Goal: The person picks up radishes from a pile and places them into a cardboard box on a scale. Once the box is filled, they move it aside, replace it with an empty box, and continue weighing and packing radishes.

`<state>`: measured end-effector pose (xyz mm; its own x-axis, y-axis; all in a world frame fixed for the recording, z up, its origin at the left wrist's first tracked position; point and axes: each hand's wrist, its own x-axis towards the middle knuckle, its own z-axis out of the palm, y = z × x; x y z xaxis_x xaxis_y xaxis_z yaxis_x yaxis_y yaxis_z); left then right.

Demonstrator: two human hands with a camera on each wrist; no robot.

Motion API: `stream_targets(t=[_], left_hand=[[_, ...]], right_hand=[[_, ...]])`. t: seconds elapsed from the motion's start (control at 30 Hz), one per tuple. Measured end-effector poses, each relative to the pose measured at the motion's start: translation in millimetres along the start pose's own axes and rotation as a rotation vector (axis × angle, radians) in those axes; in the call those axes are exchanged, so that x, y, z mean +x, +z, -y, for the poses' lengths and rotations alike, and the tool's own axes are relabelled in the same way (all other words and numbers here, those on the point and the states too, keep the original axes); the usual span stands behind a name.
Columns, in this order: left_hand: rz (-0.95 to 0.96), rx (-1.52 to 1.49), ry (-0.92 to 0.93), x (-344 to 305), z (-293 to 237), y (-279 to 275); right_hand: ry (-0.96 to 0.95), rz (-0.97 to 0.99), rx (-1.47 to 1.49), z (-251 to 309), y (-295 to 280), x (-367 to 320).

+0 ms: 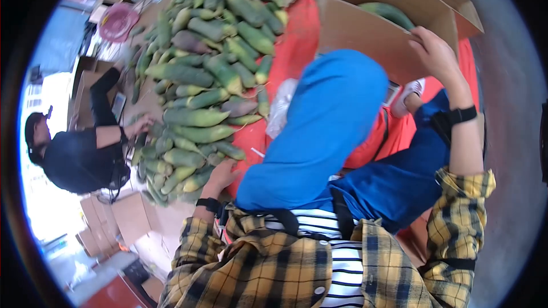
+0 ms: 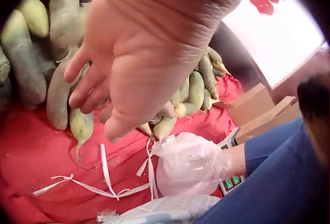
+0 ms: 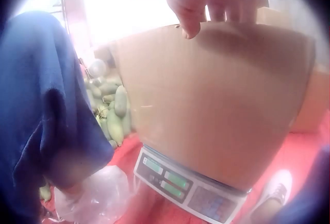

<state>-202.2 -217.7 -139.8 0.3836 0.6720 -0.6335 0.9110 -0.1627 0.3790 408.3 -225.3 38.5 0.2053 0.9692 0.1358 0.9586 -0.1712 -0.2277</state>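
Note:
My left hand (image 1: 221, 177) is at the near edge of a big heap of green radishes (image 1: 197, 117), its fingers loosely extended. In the left wrist view nothing lies in its palm, and a radish with a thin root (image 2: 81, 126) is just past the fingertips. My right hand (image 1: 436, 54) is at the rim of an open cardboard box (image 1: 365, 40), its thumb overlapping the near wall in the right wrist view. One green radish (image 1: 388, 14) shows inside the box. The box stands on a digital scale (image 3: 165, 177) with green displays.
A red cloth (image 2: 31, 157) lies underneath, with white ties (image 2: 108, 175) and a clear plastic bag (image 2: 185, 164) near my leg. Across the heap, another person (image 1: 85, 157) reaches into the radishes. More cardboard boxes (image 1: 131, 217) and a pink basket (image 1: 117, 21) stand around.

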Motion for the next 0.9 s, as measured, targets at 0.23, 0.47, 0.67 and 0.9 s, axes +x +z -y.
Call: stream_targets(t=[0.23,0.47,0.67,0.9], left_hand=[[-0.162,0.08,-0.067,-17.4,23.5,23.5],[-0.495,-0.482,-0.458,-30.8,85.3,55.8],[-0.739,-0.673,-0.777,-9.2,125.7,12.0],[-0.4,0.17,-0.372,7.1,156.7,-10.0]], right_hand=[[0.026,0.081,-0.06,7.1,0.6,-1.3],[0.041,0.128,-0.081,9.9,2.2,2.0],[0.055,0.132,-0.109,5.2,5.6,1.0],[-0.043,-0.007,-0.117,-5.5,12.6,-5.1]])
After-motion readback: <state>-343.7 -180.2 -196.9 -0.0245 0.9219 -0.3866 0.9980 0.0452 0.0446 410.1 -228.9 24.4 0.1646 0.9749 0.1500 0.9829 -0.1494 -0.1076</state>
